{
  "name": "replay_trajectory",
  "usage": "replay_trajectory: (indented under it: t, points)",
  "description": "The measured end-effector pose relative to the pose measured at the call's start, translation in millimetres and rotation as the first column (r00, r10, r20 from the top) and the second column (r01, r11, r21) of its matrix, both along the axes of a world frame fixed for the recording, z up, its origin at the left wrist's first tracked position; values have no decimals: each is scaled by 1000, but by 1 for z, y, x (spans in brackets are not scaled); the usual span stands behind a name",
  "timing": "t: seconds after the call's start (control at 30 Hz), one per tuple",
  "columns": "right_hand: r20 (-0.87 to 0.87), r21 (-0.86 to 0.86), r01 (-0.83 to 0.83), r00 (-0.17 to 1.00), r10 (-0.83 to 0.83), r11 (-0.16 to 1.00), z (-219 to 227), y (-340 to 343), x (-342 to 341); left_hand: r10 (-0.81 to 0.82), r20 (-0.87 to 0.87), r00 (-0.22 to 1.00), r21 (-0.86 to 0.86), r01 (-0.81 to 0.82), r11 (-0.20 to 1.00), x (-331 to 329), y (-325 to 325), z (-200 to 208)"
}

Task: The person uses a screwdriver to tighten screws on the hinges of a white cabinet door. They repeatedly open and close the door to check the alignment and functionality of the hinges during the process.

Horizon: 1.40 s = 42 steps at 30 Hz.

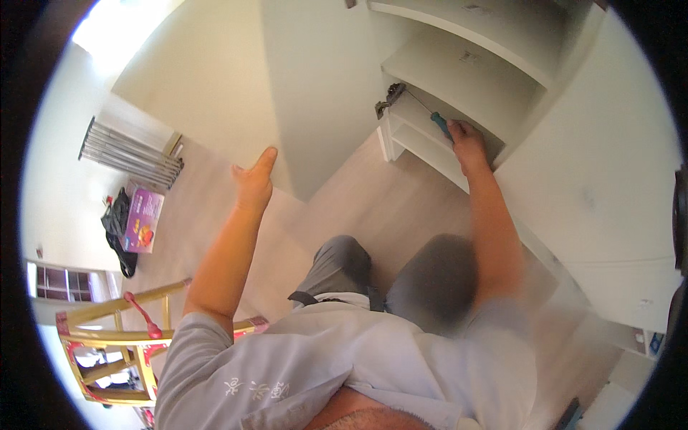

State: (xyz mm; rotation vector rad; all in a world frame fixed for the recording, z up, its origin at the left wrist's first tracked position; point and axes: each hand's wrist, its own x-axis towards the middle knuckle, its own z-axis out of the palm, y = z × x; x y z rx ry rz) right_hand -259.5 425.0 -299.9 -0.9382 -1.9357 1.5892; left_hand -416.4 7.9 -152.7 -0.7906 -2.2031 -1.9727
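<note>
A screwdriver (442, 127) with a teal handle is gripped in my right hand (469, 145). Its thin shaft points up and left, with the tip close to a dark metal hinge (394, 93) at the front edge of the white cabinet. A second dark hinge part (381, 109) sits just below it. At the lower edge of a large pale cabinet door (315, 93), my left hand (254, 183) holds on with its thumb raised; most of its fingers are hidden. White shelves (459, 61) stand above and behind the screwdriver.
A yellow stepladder (118, 333) with red fittings is at my lower left. Beyond it are a purple box (143, 221), a black bag (117, 222) and a bundle of metal tubes (132, 152) by the wall. Another white panel (595, 165) rises at the right, over the wood floor (358, 193).
</note>
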Motion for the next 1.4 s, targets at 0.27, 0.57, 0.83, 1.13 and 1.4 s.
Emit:
replay_trajectory:
  t: [0.27, 0.57, 0.83, 1.13, 1.4]
  points:
    - [0, 41, 21, 1000, -21, 999, 18, -19, 9, -36, -37, 999, 88, 39, 995, 5, -1, -3]
    - [0, 67, 15, 1000, -15, 998, 7, -11, 6, -44, -200, 979, -59, 33, 998, 3, -4, 1]
    - [5, 180, 149, 988, -152, 972, 11, 3, -25, -31, -51, 998, 38, 33, 999, -1, -14, -11]
    - [-18, 868, 178, 945, -327, 465, 14, -7, -7, -66, -119, 991, -26, 63, 998, -3, -13, -10]
    - [79, 848, 52, 971, -224, 528, 11, -10, -3, -91, -109, 990, 51, 97, 994, 2, -9, -11]
